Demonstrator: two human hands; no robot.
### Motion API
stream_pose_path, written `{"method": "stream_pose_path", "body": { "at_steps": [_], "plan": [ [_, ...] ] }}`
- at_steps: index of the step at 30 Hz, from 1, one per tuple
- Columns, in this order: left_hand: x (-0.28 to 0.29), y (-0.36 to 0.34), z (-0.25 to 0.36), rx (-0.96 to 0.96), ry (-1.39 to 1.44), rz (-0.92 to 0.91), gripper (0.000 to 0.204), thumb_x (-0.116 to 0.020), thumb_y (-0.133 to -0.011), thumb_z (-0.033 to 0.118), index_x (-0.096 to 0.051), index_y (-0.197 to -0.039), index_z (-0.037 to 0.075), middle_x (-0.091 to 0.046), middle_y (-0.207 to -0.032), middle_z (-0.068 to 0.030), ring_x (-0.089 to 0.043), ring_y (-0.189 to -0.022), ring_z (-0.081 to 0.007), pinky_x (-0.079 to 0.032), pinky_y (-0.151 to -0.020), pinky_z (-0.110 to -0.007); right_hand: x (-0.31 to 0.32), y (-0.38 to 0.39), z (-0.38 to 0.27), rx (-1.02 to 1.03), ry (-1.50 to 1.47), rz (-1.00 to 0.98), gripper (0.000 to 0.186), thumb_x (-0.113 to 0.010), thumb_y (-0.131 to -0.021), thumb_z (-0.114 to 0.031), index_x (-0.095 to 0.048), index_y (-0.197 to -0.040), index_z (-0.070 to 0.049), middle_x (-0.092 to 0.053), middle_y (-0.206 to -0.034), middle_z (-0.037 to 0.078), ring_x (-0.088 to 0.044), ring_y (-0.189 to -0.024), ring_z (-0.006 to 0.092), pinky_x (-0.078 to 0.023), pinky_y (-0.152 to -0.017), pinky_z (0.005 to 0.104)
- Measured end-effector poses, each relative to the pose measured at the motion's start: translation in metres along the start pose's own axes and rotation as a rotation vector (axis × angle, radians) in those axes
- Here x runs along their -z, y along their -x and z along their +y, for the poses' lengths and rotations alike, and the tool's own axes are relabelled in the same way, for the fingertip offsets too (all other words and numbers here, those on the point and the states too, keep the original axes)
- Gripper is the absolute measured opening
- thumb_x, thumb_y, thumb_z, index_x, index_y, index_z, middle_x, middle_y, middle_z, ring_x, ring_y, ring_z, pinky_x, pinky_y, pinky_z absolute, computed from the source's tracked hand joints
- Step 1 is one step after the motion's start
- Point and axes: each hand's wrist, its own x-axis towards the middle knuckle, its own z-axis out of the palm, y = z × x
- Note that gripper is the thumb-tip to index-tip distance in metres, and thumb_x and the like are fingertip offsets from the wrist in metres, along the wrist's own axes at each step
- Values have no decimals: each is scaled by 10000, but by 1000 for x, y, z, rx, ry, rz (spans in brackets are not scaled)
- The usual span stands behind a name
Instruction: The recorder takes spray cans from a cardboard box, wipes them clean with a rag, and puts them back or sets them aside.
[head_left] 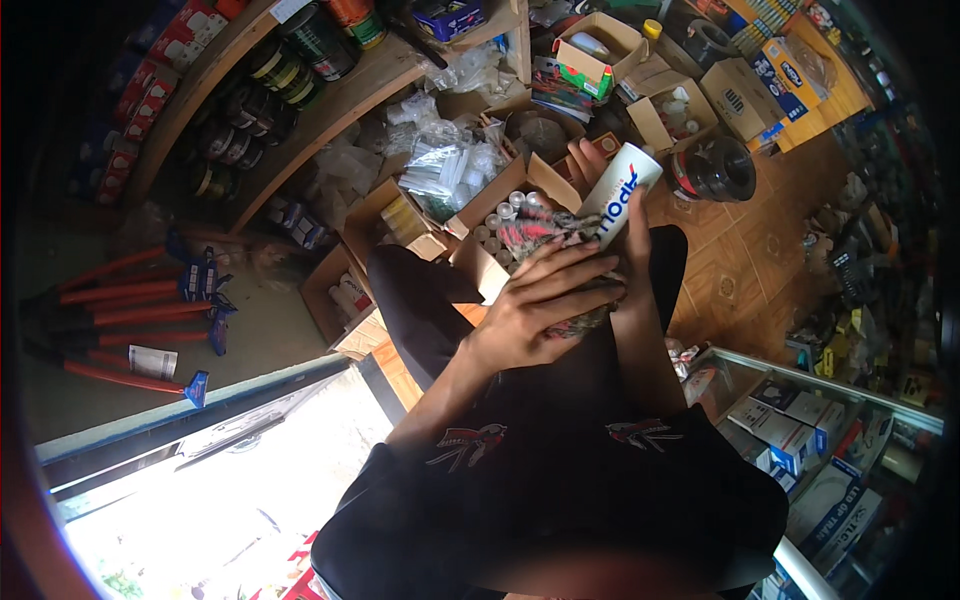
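Note:
My right hand [632,245] is wrapped round a white sealant tube [628,172] with blue and red print, its upper end tilted away to the right. A crumpled patterned cloth [540,230] in red, grey and black lies against the tube's lower part. With my left hand [545,305], fingers bent over it, I press the cloth onto the tube. The tube's lower end is hidden behind the cloth and fingers. Just beyond my hands, an open cardboard box [478,262] holds several upright pale tubes [505,212].
Beyond stand cartons with plastic-wrapped goods [450,165] and a black round container [712,168]. Wooden shelves [340,115] with cans rise at the left. Red-handled tools [140,300] lie on a left-hand surface. At the right is a glass case [810,385] with boxes.

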Motion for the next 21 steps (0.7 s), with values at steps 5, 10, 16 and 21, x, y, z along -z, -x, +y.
{"method": "stream_pose_path", "body": {
  "at_steps": [5, 10, 16, 21],
  "plan": [
    [-2, -18, -48, 250, 152, 320, 760, -643, -806, 5, -446, -1541, 20, -397, -1603, -212, -330, -1523, -420, -251, -1256, -494, -4, 15, 25, -185, 12, 87, 637, -357, -1115, -490, -316, -1593, -72, -462, -1552, 93, -487, -1391, 217, -400, -1157, 412],
    [-21, -1, -34, 295, 30, 214, 761, -601, -806, -8, -444, -1550, 31, -288, -1664, -247, -191, -1581, -404, -184, -1266, -480, 23, -17, 33, -12, 391, 11, 610, -383, -1108, -499, -453, -1507, -43, -561, -1434, 158, -577, -1293, 238, -486, -1066, 384],
    [-12, 11, -75, 246, 135, 277, 750, -592, -836, 43, -429, -1567, 56, -319, -1644, -265, -220, -1571, -413, -196, -1262, -495, 17, -2, 54, -190, 255, 118, 623, -394, -1110, -413, -312, -1587, -21, -423, -1591, 161, -453, -1445, 263, -352, -1208, 375],
    [-25, -6, -73, 654, 668, 767, 627, -555, -1010, 165, -346, -1588, 40, -461, -1551, -183, -373, -1485, -300, -274, -1238, -421, 10, 1, 62, 135, 839, -70, 700, -433, -1110, -369, -199, -1616, 54, -367, -1615, 199, -391, -1476, 259, -305, -1210, 358]
  ]
}}
